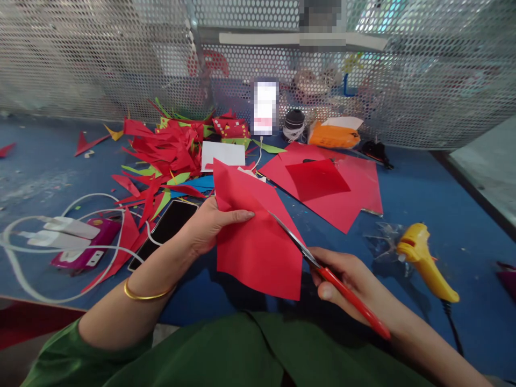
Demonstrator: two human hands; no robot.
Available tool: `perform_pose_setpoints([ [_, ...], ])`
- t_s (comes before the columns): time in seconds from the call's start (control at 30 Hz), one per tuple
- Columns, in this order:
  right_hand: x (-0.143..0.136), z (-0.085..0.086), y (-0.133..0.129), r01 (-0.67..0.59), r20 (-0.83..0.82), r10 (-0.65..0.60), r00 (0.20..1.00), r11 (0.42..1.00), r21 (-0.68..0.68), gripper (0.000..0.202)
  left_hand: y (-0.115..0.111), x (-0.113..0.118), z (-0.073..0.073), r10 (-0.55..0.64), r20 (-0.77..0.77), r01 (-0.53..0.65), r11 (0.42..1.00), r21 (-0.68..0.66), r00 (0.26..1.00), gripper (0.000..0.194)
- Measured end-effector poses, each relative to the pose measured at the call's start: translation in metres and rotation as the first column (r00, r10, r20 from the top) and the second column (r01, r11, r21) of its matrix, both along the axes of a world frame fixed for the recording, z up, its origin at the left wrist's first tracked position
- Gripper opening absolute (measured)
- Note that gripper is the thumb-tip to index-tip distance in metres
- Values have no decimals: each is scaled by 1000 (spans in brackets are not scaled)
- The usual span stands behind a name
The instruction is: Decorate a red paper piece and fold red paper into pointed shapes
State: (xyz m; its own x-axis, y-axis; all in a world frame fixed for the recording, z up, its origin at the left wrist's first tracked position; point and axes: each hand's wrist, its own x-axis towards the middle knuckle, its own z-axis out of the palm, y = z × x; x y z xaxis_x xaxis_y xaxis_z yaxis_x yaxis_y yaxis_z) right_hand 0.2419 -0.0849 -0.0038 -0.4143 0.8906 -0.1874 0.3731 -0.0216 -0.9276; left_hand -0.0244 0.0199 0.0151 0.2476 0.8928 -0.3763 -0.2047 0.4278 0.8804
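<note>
A red sheet of paper (258,252) is raised off the blue table in front of me. My left hand (220,220) grips its left side, thumb on top and the other fingers hidden behind the sheet. In my right hand (346,274) is a pair of scissors (350,298) with red handles. Their blades lie at the right part of the sheet, pointing up and left toward my left thumb. Several red and green paper offcuts (173,150) are heaped beyond my left hand. More red sheets (358,177) lie flat beyond the scissors, with a smaller red piece (318,180) on top.
A yellow glue gun (427,260) with a black cord lies at the right. White cables loop over a purple power strip (100,242) at the left, beside a dark phone (169,226). A lit phone (265,107), a thread spool (294,124) and an orange packet (334,134) stand by the perforated metal screen (100,59).
</note>
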Motion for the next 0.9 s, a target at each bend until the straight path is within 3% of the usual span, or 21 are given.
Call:
perform_pose_setpoints([
  [0.17,-1,-2,-1,16,31,-18,999,998,58,66,-2,2,1,7,0,-7,1000,-17,1000,46],
  [0.5,-7,0,2,42,50,-43,998,999,32,62,0,0,-4,-20,14,20,1000,14,1000,45],
  [0.73,-5,-4,1,48,42,-50,998,998,45,58,-1,0,3,-15,21,16,1000,-19,1000,47],
  [0.9,-3,-5,2,59,91,-63,994,997,49,56,1,-2,5,33,80,-34,999,7,996,33],
])
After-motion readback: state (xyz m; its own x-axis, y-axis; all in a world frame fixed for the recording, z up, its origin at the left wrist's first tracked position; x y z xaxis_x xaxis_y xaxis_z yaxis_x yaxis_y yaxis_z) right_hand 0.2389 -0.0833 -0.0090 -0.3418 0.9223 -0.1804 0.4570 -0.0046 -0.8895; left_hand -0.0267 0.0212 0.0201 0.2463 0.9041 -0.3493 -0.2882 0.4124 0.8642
